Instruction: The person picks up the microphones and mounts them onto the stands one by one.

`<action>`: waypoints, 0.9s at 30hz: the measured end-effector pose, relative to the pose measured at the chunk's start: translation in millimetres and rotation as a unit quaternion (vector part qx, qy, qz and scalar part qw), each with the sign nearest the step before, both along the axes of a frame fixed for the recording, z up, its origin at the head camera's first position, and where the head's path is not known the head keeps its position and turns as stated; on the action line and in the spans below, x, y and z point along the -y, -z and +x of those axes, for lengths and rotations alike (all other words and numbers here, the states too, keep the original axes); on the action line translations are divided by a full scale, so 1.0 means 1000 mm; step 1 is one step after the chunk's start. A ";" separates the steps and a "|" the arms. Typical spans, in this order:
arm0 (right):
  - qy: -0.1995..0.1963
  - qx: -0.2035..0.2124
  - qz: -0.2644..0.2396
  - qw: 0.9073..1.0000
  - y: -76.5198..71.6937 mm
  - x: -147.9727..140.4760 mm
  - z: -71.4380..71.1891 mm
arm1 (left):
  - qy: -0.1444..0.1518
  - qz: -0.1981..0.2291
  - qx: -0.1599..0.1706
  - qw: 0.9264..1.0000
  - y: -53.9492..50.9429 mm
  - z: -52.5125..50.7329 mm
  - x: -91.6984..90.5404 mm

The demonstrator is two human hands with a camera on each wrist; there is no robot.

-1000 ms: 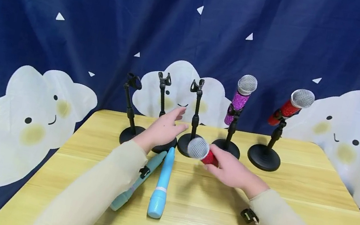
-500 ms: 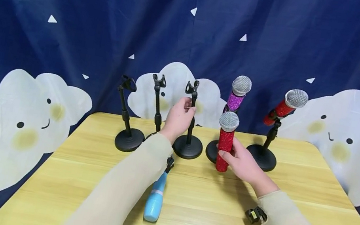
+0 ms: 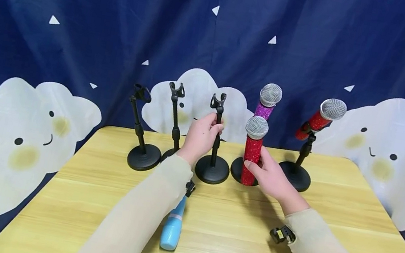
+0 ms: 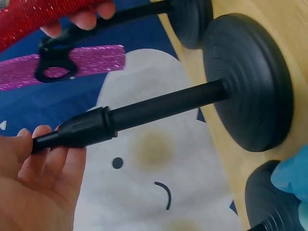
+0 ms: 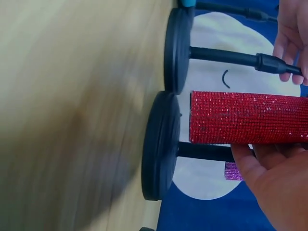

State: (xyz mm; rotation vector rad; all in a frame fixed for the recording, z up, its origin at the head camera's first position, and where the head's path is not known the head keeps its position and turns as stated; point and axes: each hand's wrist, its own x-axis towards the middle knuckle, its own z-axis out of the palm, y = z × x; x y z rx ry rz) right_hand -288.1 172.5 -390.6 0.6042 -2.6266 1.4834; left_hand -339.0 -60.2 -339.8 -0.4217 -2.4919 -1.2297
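Note:
In the head view my left hand grips the upper pole of the middle microphone stand, just under its clip; the left wrist view shows thumb and fingers around the thin rod. My right hand holds a red glittery microphone upright, its silver mesh head at the top. This microphone is in front of a stand whose clip carries a purple microphone. In the right wrist view, fingers wrap the red sparkling handle from below, apart from the stand poles.
A second red microphone leans in the rightmost stand. Two stands with bare clips, the leftmost and its neighbour, stand at left. A blue microphone lies on the wooden table, partly under my left forearm. A dark blue curtain hangs behind.
My left hand has moved right and taken hold of the middle stand's pole. My right hand has turned the red microphone from lying forward to upright and raised it slightly.

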 end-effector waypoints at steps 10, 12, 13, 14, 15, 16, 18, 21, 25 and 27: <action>-0.047 -0.003 -0.037 0.998 -0.017 0.012 -0.003 | 0.054 -0.019 0.007 0.998 0.000 0.031 0.002; -0.058 -0.006 -0.060 0.996 -0.020 0.016 -0.005 | 0.067 -0.022 0.013 0.997 -0.001 0.042 0.002; -0.064 -0.007 -0.073 0.995 -0.022 0.018 -0.005 | 0.075 -0.024 0.017 0.997 -0.001 0.047 0.002; -0.069 -0.010 -0.088 0.994 -0.024 0.020 -0.005 | 0.082 -0.025 0.022 0.996 -0.002 0.053 0.002; -0.074 -0.013 -0.102 0.992 -0.026 0.021 -0.006 | 0.089 -0.030 0.026 0.995 -0.002 0.058 0.003; -0.076 -0.018 -0.114 0.990 -0.028 0.023 -0.006 | 0.095 -0.036 0.030 0.994 -0.003 0.063 0.003; -0.080 -0.022 -0.147 0.986 -0.034 0.028 -0.007 | 0.108 -0.045 0.041 0.992 -0.005 0.072 0.006; -0.087 -0.017 -0.211 0.974 -0.044 0.036 -0.008 | 0.119 -0.062 0.049 0.990 -0.008 0.085 0.011; -0.099 0.003 -0.297 0.950 -0.056 0.046 -0.008 | 0.146 -0.087 0.050 0.984 -0.011 0.100 0.016; -0.107 0.005 -0.334 0.937 -0.061 0.051 -0.008 | 0.166 -0.099 0.050 0.980 -0.012 0.104 0.017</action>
